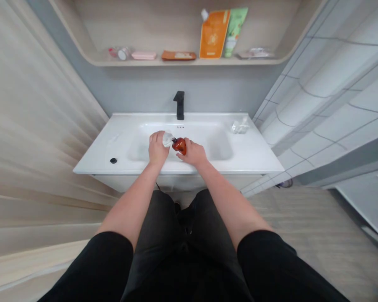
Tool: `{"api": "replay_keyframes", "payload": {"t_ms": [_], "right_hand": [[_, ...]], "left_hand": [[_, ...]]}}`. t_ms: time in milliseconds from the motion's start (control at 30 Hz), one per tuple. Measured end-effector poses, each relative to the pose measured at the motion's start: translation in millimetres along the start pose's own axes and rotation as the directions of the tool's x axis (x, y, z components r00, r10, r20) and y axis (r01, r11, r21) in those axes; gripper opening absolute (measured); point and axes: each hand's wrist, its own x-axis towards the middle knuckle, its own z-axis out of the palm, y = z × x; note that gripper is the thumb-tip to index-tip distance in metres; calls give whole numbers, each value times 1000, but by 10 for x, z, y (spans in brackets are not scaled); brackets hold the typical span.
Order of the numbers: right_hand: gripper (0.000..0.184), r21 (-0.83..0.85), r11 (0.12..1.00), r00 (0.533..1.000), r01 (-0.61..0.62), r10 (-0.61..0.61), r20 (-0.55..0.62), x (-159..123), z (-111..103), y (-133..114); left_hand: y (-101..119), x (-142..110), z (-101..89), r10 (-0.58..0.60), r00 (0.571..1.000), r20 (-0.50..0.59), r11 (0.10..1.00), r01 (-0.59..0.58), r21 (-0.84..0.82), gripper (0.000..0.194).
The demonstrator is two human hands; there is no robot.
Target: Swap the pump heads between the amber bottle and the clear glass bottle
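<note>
Amber bottle (179,146) sits over the middle of the white basin (219,144), held in our right hand (192,153), whose fingers curl closed around its round body. Our left hand (157,149) is closed on a whitish piece (167,139) at the bottle's dark neck. We judge the bottle smooth, rather slippery and perhaps fragile, so its body seems the surest place to grip. We cannot tell whether it is glass or plastic, how full it is, or what the whitish piece is, since fingers cover part of it. From the basin, a black faucet (179,105) stands at 12 o'clock, a clear plastic bag (240,126) lies at 2 o'clock, and a small black disc (113,160) sits at 9 o'clock.
</note>
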Motion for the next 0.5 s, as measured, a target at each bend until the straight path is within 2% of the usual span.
{"api": "replay_keyframes", "payload": {"t_ms": [133,500], "right_hand": [[76,6,1000,1000,-3,3,-4,2,8,5],[75,4,1000,1000,11,-11,0,3,-10,4]], "left_hand": [[1,6,-12,29,1000,13,1000,-29,-4,54],[-2,-6,-23,6,1000,17,999,-5,-34,64]]}}
